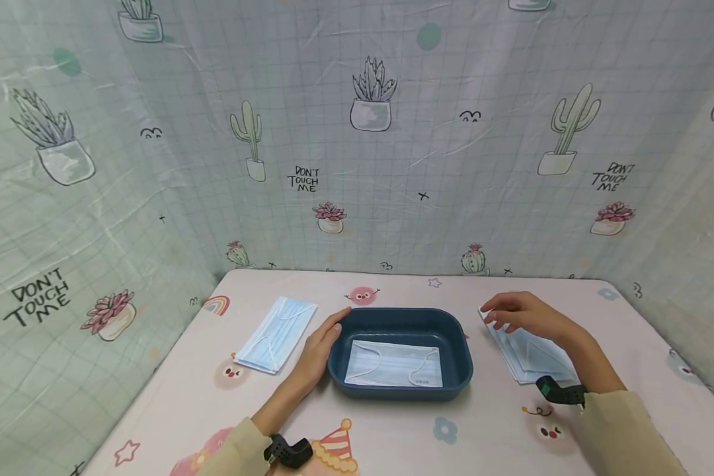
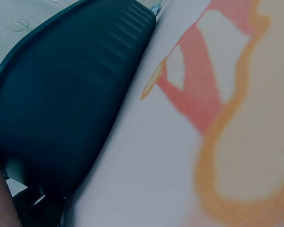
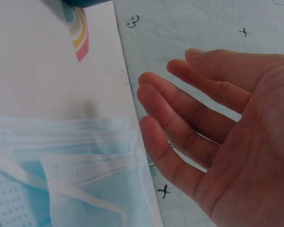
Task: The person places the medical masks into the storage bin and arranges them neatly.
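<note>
A dark blue plastic bin [image 1: 400, 393] stands in the middle of the table, with a light blue face mask [image 1: 393, 365] lying flat inside it. My left hand [image 1: 315, 350] holds the bin's left side near the back corner, its thumb at the rim. In the left wrist view the bin's outer wall [image 2: 71, 94] fills the upper left, and most of the hand is out of sight. Over the right pile of face masks [image 1: 526, 354], my right hand [image 1: 529, 316] hovers with loosely bent, spread fingers [image 3: 156, 106] and nothing between them.
Left of the bin lies another stack of blue face masks [image 1: 276, 334]. A pale table [image 1: 393, 439] with cartoon prints carries everything. Behind and beside it hangs a cactus-print cloth [image 1: 393, 198]. Both wrists wear a black strap camera [image 1: 288, 451].
</note>
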Motion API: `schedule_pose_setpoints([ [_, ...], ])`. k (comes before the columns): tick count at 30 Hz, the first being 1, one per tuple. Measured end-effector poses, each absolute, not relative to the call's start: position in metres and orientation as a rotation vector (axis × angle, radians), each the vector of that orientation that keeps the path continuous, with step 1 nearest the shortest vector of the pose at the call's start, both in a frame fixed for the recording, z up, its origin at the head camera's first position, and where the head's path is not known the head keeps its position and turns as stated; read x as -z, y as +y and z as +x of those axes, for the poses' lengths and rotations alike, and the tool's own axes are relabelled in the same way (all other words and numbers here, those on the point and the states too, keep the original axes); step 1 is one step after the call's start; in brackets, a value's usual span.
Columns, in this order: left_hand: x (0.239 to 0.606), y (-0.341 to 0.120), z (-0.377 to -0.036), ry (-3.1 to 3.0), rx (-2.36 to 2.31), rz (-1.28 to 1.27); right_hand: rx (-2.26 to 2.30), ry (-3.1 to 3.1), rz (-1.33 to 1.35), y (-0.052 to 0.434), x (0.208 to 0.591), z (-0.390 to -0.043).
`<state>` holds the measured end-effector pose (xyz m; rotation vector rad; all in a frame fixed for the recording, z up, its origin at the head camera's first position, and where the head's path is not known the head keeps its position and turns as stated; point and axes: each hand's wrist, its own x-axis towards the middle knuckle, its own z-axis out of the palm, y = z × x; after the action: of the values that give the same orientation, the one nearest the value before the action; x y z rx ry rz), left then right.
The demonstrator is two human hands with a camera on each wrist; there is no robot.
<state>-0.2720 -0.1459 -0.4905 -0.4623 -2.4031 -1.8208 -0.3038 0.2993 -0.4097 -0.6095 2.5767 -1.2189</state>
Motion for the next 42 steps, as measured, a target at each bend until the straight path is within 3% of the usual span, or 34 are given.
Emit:
schedule_pose_setpoints([
  [32, 0.488, -0.146, -0.270, -2.417, 1.814, -0.454, 1.229, 2.644, -0.458, 0.340, 0.421, -0.307],
  [42, 0.488, -0.146, -0.270, -2.412, 1.821, -0.461, 1.198, 2.746, -0.289, 0.362, 0.426, -0.305],
])
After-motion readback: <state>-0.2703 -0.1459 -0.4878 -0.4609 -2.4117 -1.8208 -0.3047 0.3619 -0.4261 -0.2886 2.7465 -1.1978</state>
